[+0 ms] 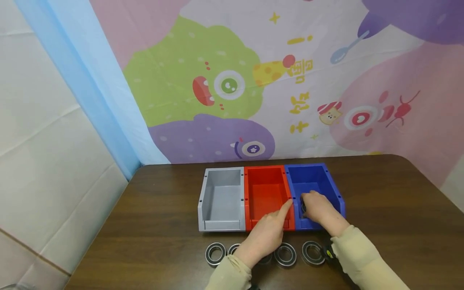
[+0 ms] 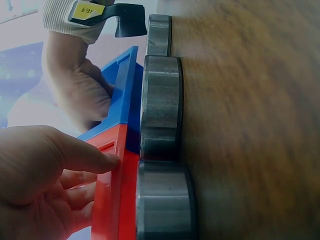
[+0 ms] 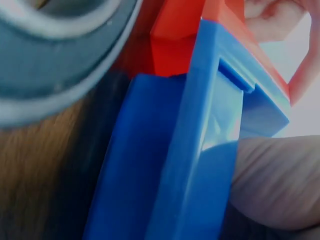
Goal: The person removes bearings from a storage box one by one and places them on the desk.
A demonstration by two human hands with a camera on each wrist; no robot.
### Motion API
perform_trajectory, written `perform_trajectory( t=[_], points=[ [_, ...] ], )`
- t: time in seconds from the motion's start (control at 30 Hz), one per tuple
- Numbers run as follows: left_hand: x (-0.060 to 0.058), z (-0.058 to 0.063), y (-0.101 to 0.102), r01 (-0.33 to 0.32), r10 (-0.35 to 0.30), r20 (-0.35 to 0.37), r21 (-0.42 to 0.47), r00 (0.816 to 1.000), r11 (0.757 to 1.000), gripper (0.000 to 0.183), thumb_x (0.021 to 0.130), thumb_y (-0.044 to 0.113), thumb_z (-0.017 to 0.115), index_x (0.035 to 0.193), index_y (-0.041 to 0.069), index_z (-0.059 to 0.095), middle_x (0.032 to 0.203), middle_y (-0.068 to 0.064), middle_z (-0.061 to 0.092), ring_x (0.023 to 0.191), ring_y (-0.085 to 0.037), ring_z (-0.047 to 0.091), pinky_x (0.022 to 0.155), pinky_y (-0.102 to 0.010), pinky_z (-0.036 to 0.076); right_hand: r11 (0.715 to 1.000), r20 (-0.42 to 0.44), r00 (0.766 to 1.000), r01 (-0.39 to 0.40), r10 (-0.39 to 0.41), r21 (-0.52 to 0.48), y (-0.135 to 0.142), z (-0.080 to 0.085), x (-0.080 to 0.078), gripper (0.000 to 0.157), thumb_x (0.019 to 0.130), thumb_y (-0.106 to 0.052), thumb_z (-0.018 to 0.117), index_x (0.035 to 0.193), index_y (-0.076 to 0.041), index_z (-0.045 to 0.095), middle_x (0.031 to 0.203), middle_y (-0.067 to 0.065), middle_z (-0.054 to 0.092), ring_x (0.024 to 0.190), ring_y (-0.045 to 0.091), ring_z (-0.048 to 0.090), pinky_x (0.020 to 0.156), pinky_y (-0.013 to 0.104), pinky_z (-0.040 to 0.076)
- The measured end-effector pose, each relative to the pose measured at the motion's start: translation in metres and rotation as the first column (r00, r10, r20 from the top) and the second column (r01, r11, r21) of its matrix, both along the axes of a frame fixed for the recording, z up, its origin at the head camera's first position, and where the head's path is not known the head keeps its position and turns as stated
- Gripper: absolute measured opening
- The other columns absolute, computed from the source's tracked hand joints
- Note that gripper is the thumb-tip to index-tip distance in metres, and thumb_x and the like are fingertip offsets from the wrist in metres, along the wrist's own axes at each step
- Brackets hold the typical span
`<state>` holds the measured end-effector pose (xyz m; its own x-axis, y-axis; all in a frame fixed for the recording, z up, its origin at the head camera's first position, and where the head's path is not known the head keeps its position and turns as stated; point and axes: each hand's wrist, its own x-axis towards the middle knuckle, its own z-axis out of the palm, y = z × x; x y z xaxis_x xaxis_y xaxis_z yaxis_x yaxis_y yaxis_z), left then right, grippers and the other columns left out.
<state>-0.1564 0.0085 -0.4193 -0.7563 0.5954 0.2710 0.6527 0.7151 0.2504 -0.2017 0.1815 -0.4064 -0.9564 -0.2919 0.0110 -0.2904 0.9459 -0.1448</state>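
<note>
Three joined bins stand side by side: grey (image 1: pixel 222 201), red (image 1: pixel 266 195) and blue (image 1: pixel 308 177). My right hand (image 1: pixel 319 207) reaches down into the blue bin, its curled fingers on a dark ring-shaped bearing (image 1: pixel 303 207) by the bin's left wall. Much of that bearing is hidden by the hand. Over the red bin's front, my left hand (image 1: pixel 266 235) points its index finger straight to the rim where red meets blue. Its thumb (image 2: pixel 102 161) rests at the red bin's front lip in the left wrist view.
A row of several metal bearings (image 1: pixel 215 254) lies flat on the brown wooden table (image 1: pixel 152 233), just in front of the bins. My left forearm covers part of the row. The rightmost bearing (image 1: pixel 313 253) lies near my right wrist's strap. A printed cloth (image 1: pixel 217 100) hangs behind the table.
</note>
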Motion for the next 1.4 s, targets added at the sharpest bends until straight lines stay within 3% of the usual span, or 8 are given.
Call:
perform_trajectory(
  t=[0.17, 0.47, 0.73, 0.87, 1.4],
  points=[
    [-0.0010, 0.0010, -0.0016, -0.006, 0.006, 0.015, 0.000, 1.000, 1.000, 0.071, 0.076, 0.002, 0.065, 0.138, 0.008, 0.030, 0.078, -0.004, 0.063, 0.069, -0.016, 0.061, 0.071, -0.022, 0.051, 1.000, -0.017, 1.000, -0.007, 0.008, 0.013, -0.0041, 0.0005, 0.0003, 0.021, 0.068, -0.005, 0.074, 0.082, 0.002, 0.061, 0.074, 0.016, 0.057, 0.072, 0.030, 0.056, 0.065, 0.043, 0.050],
    [0.0003, -0.0002, 0.0016, -0.005, 0.005, 0.033, 0.005, 0.999, 1.000, 0.071, 0.076, 0.002, 0.065, 0.138, 0.009, 0.031, 0.077, -0.003, 0.062, 0.067, -0.015, 0.060, 0.069, -0.021, 0.051, 1.000, -0.017, 1.000, -0.007, 0.007, 0.026, -0.0024, 0.0025, 0.0039, 0.024, 0.068, -0.007, 0.076, 0.083, 0.002, 0.060, 0.074, 0.015, 0.057, 0.072, 0.029, 0.056, 0.064, 0.042, 0.049],
    [-0.0005, -0.0003, 0.0012, -0.009, 0.009, 0.042, -0.001, 0.999, 1.000, 0.072, 0.076, 0.003, 0.066, 0.139, 0.010, 0.030, 0.080, -0.003, 0.063, 0.069, -0.015, 0.061, 0.071, -0.021, 0.051, 1.000, -0.047, 0.999, -0.012, 0.012, -0.008, -0.0019, 0.0003, 0.0047, 0.028, 0.067, -0.005, 0.076, 0.088, 0.003, 0.059, 0.076, 0.016, 0.052, 0.070, 0.029, 0.056, 0.062, 0.041, 0.050],
    [0.0000, -0.0004, 0.0012, -0.003, 0.003, 0.033, 0.001, 0.999, 1.000, 0.071, 0.076, 0.003, 0.066, 0.138, 0.009, 0.031, 0.079, -0.003, 0.063, 0.069, -0.015, 0.061, 0.071, -0.020, 0.051, 1.000, -0.019, 1.000, -0.003, 0.003, -0.005, -0.0022, -0.0006, 0.0046, 0.031, 0.069, -0.005, 0.076, 0.092, 0.004, 0.058, 0.079, 0.018, 0.052, 0.069, 0.029, 0.056, 0.062, 0.040, 0.050],
    [-0.0005, -0.0012, 0.0005, -0.001, 0.000, 0.034, 0.008, 0.999, 1.000, 0.070, 0.077, 0.002, 0.064, 0.138, 0.009, 0.031, 0.074, -0.002, 0.061, 0.066, -0.013, 0.060, 0.068, -0.019, 0.050, 0.999, 0.010, 0.999, 0.034, -0.034, 0.016, -0.0042, -0.0010, 0.0030, 0.048, 0.069, -0.010, 0.077, 0.106, 0.009, 0.053, 0.093, 0.031, 0.049, 0.077, 0.042, 0.053, 0.068, 0.051, 0.049]
  ],
)
